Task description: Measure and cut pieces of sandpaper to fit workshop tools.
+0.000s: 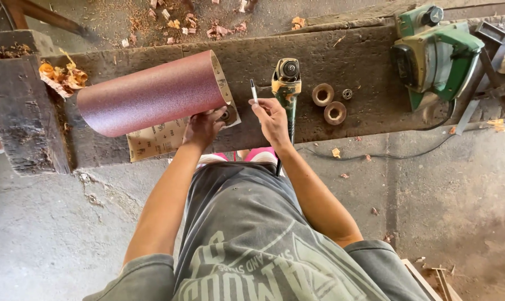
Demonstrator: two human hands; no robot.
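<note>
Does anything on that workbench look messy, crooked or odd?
Mostly the litter: curled wood shavings sit heaped at the bench's left end, with more chips on the floor beyond. The sandpaper roll lies askew, its loose end pinned under the left hand. Nothing looks broken.

1. A curled reddish sandpaper roll (pixel 152 93) lies on the long dark wooden bench (pixel 364 106), at nine o'clock of the green angle grinder (pixel 287 83).
2. Two round wooden rings (pixel 323 95) sit at three o'clock of the grinder.
3. A green electric planer (pixel 436 56) rests further toward three o'clock.
</note>
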